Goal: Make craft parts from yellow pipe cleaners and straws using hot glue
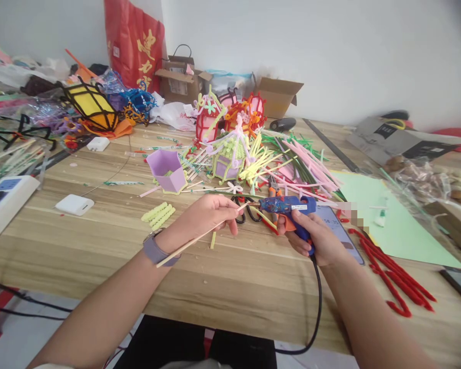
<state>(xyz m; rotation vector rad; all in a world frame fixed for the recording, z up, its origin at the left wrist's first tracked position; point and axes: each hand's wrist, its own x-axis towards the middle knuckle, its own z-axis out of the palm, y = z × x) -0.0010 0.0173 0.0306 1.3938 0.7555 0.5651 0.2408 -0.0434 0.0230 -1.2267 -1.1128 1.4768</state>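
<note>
Between the fingers of my left hand (214,212) is a thin wooden stick (190,243), slanting down past my wrist. My right hand (315,237) grips a blue hot glue gun (288,205) with an orange trigger, and its nozzle is at the upper end of the stick. Whether the two touch I cannot tell. Beyond my left hand sits a purple six-sided cup (168,171). Yellow-green twisted pieces (159,215) lie left of that hand. Behind the glue gun are orange-handled pliers (273,188) and black-handled scissors (256,212).
Small pipe-cleaner lanterns (228,161) and loose pipe cleaners (307,164) crowd the middle back. Red pipe cleaners (397,279) lie at right beside a green sheet (392,215). A white charger (75,204) and a power strip (11,205) are at left. The gun's black cord (318,302) hangs over the edge.
</note>
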